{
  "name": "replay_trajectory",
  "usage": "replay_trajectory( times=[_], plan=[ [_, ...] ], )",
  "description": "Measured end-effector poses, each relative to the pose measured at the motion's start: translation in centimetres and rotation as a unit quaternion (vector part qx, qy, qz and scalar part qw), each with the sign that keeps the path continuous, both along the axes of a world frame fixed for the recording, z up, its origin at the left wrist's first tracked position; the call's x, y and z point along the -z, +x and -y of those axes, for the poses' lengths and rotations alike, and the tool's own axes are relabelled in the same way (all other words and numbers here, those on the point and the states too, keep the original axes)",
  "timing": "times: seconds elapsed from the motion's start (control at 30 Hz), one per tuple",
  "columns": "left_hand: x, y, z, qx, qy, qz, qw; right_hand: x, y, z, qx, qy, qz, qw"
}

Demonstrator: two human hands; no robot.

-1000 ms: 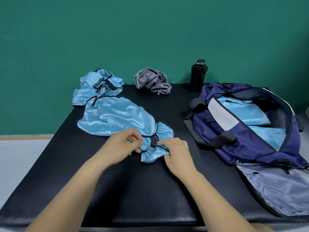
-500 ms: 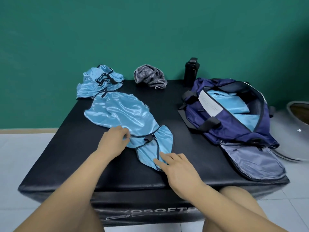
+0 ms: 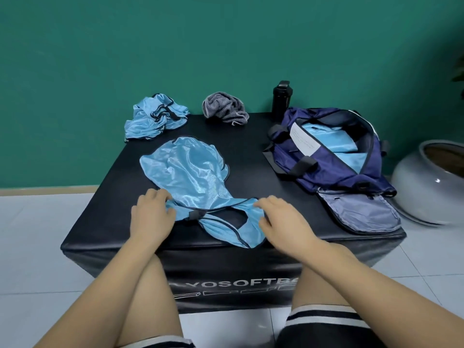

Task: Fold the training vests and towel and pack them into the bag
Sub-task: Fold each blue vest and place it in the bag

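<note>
Atop the black box [image 3: 251, 146], left hand [image 3: 150, 217] and right hand [image 3: 286, 219], palms down, pinch blue vest [image 3: 190, 172]

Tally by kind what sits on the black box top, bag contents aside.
Light blue vests: 2, the spread vest and the crumpled vest heap, counted as one
Grey towel: 1
Black bottle: 1
Navy bag: 1
Total: 5
</note>
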State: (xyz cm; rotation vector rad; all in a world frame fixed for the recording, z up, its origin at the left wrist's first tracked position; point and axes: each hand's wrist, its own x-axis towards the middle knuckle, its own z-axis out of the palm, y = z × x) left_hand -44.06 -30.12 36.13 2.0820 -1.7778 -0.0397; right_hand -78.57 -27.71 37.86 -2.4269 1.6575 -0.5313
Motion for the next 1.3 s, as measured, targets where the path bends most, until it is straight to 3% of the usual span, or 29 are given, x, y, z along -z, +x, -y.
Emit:
replay_trajectory(
  times=[0.17,0.33,0.47,0.57,0.8,0.97,1.07,1.2,1.3],
  plan=[
    [1.1,-2.8,-3.6,0.045,-0.023,-0.035,0.998,0.6,2.0,5.5,0.134,0.164,0.100,0.972],
    [1.0,-2.1,-4.5,0.044,-0.058,-0.113,0.991,0.0,3.3,7.5,0.117,0.173,0.085,0.974],
    [0.9,-1.7,-4.1,0.038,-0.048,-0.188,0.980,-4.0,3.4,7.5,0.104,0.108,0.169,0.974],
    [1.1,-0.9,-3.1,0.008,-0.017,-0.197,0.980,-8.8,2.5,7.2,0.108,0.031,0.195,0.974],
    [0.9,-1.7,-2.9,0.008,0.090,-0.114,0.989,-16.3,0.3,6.2,0.079,-0.112,0.102,0.985],
    [-2.4,-3.4,-4.0,0.041,0.020,-0.165,0.985,-19.0,-0.3,5.2,0.063,-0.129,0.043,0.989],
    [-7.3,-6.2,-4.8,0.106,-0.020,-0.224,0.968,-21.8,0.7,4.6,0.056,-0.124,0.049,0.989],
    [-14.3,-10.4,-5.8,0.205,-0.081,-0.240,0.945,-25.6,3.5,3.5,0.046,-0.120,0.035,0.991],
    [-18.4,-12.5,-6.0,0.222,-0.068,-0.274,0.934,-27.7,5.8,2.9,0.044,-0.134,0.028,0.990]
  ],
)
